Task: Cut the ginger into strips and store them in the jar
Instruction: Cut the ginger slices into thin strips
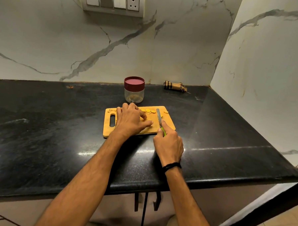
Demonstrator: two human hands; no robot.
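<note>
A wooden cutting board (168,125) lies on the black counter. Yellow ginger slices (148,110) sit in a row along its far edge, with a few scraps at its left and right corners. My left hand (129,120) rests on the board with fingers curled over a ginger piece (147,121), mostly hidden beneath them. My right hand (169,144) grips a green-handled knife (159,117); its blade points away from me, over the board to the right of the left hand. A clear jar (134,94) with a maroon lid on stands just behind the board.
The black stone counter (57,125) runs left and right, with its front edge near me. A rolled checked cloth (174,86) lies at the back right by the marble wall. A switch panel (112,2) is on the wall above.
</note>
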